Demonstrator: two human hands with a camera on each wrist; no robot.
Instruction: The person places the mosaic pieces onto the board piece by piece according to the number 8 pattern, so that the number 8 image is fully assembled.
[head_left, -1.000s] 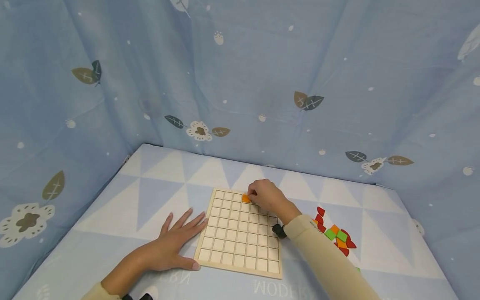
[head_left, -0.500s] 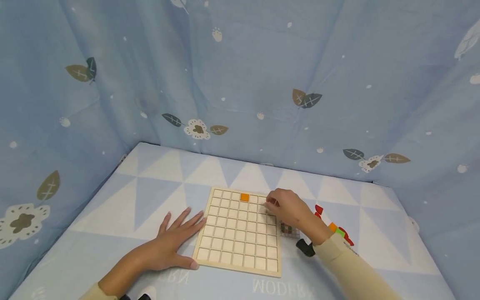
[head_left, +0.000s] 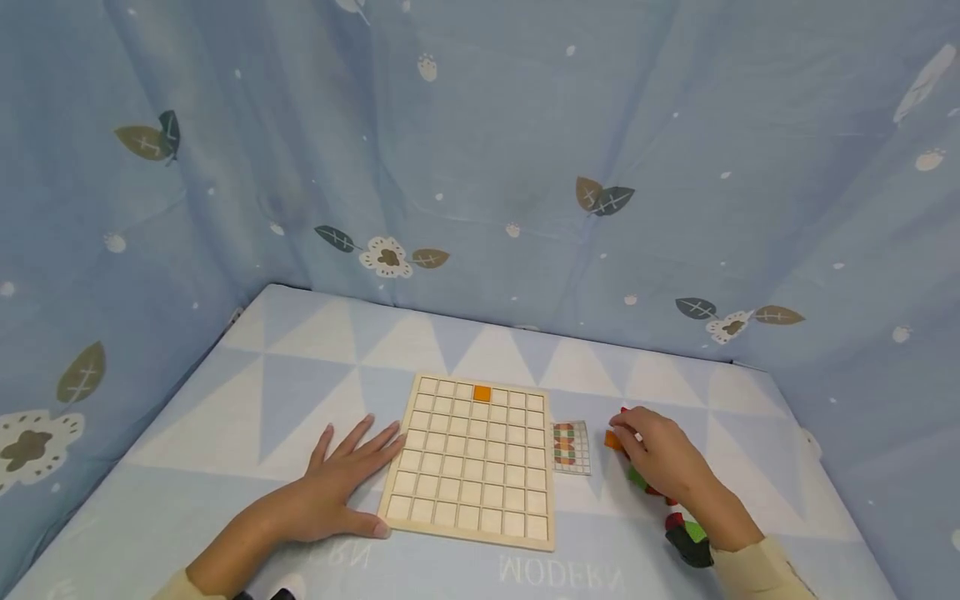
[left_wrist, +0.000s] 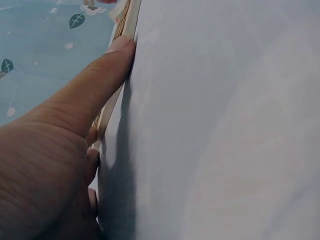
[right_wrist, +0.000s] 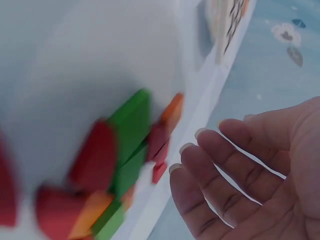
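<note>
A wooden grid board lies flat on the table, with one orange square tile in its far row. My left hand rests spread at the board's left side; its thumb touches the edge near the front corner, also seen in the left wrist view. Over the loose pieces to the right hovers my right hand, its fingers loosely bent and nothing visible in them. By its fingertips is an orange piece. The right wrist view has green tiles, red rounded pieces and an orange tile.
A printed pattern card lies against the board's right edge. Nearer the front, a green piece shows beside the right wrist's dark camera. A blue patterned curtain stands behind the table.
My right hand has left the orange tile on the board's far row and moved right to the loose pieces, uncovering the card. My left hand has stayed at the board's edge.
</note>
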